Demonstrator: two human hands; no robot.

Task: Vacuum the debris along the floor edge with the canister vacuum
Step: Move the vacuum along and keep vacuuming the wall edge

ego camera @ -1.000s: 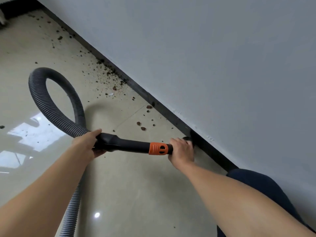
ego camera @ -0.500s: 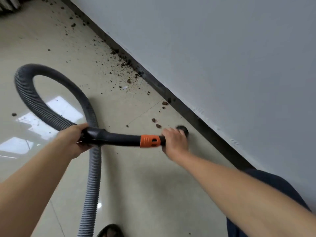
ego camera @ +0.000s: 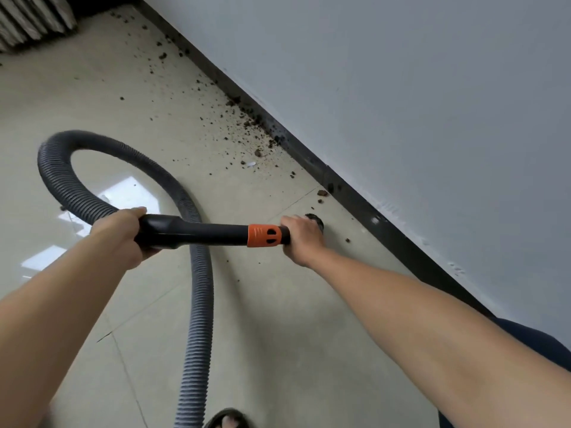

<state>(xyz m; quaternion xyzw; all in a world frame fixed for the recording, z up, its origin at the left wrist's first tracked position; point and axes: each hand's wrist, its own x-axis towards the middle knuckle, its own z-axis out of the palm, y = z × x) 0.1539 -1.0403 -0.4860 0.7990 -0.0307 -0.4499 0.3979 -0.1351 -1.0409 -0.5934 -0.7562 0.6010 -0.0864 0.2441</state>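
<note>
I hold a black vacuum wand (ego camera: pixel 200 231) with an orange collar (ego camera: pixel 265 236) level over the floor. My left hand (ego camera: pixel 119 234) grips its rear handle, where the grey ribbed hose (ego camera: pixel 77 196) joins. My right hand (ego camera: pixel 301 237) grips the front end, just behind the round brush nozzle (ego camera: pixel 315 220), which sits on the tile a short way from the black baseboard (ego camera: pixel 355 196). Brown debris (ego camera: pixel 247 125) lies scattered along the baseboard ahead of the nozzle, with a clump (ego camera: pixel 322 193) close to it and a crumb (ego camera: pixel 348 240) beside my right hand.
The hose loops left, then runs down past my sandalled foot (ego camera: pixel 228 421). A grey wall (ego camera: pixel 417 103) rises on the right. Something pale and ribbed (ego camera: pixel 31 23) sits at the top left corner. My dark-clothed knee (ego camera: pixel 531 344) is at the lower right. A small white scrap (ego camera: pixel 249 164) lies in the debris.
The nozzle has pulled back from the baseboard and moved forward along the floor toward the debris. Both hands kept their grip. The hose loop shifted left and a foot came into view.
</note>
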